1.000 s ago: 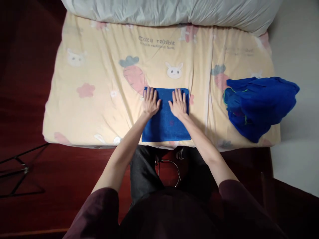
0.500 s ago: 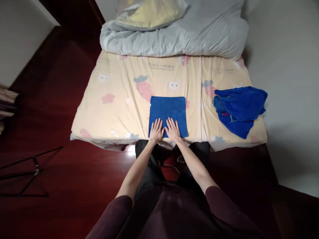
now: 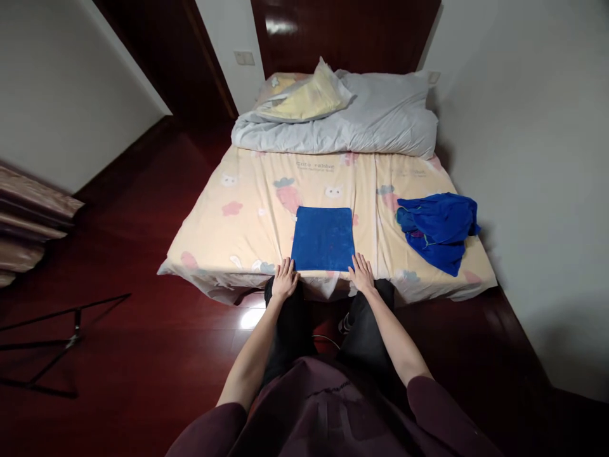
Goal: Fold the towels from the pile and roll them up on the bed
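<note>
A blue square cloth lies flat on the bed, close to its front edge. My left hand rests at the cloth's near left corner, fingers stretched out and holding nothing. At the near right corner is my right hand, also flat with its fingers spread. Whether the fingertips touch the cloth is hard to make out. Off to the right, a crumpled heap of blue cloths with some green edging lies on the bedsheet.
A rolled grey quilt and a yellow pillow lie at the bed's far end, before a dark headboard. On the left floor stand black tripod legs, with a striped curtain beyond. A wall borders the right.
My hands have moved apart, from the middle of the cloth's lower part out to its two near corners. The head view has tilted up, showing the headboard. The cloth still lies flat.
</note>
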`<state>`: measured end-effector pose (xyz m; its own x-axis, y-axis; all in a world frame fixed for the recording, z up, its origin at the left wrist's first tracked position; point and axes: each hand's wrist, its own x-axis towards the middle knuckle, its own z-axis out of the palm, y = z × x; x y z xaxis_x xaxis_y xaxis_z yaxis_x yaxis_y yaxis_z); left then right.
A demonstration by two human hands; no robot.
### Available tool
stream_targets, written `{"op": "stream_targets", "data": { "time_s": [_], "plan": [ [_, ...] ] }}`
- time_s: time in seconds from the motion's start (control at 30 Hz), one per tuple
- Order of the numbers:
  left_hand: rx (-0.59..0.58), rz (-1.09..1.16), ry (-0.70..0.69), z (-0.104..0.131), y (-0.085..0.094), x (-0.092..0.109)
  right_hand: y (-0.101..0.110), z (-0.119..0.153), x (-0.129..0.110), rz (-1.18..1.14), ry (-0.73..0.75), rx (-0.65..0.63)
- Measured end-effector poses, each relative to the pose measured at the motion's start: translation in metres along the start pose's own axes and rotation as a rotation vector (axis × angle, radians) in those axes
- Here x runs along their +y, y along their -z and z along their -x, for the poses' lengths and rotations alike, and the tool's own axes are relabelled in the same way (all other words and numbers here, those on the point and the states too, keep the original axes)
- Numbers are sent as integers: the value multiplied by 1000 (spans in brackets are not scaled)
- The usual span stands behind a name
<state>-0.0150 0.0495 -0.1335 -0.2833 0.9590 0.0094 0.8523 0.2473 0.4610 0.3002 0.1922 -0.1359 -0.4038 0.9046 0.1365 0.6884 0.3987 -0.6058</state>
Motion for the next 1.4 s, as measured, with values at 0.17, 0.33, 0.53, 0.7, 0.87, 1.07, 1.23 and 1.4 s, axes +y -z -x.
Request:
{"op": "stream_targets", "data": {
  "time_s": [0.17, 0.33, 0.53, 0.7, 0.87, 1.07, 1.23, 1.4],
  "plan": [
    [88, 87, 2, 10, 6, -4, 30, 30, 23, -164, 6, 12],
    [104, 77, 13, 14, 10, -7, 29, 37, 20, -273, -4, 36],
    [75, 118, -40, 11, 17, -11, 18, 27, 20, -363, -2, 47],
    [42, 153, -48, 4, 14, -10, 10, 12, 21, -471, -99, 7],
    [74, 174, 16, -2, 10, -8, 10, 1, 18, -404, -129, -41],
    [100, 140, 7, 0, 9, -8, 10, 4, 14, -238, -62, -29],
    [156, 121, 45, -1, 6, -12, 7, 5, 6, -172, -40, 4],
    [190, 183, -62, -9, 8, -13, 6, -5, 5, -244, 0, 52]
  ]
}}
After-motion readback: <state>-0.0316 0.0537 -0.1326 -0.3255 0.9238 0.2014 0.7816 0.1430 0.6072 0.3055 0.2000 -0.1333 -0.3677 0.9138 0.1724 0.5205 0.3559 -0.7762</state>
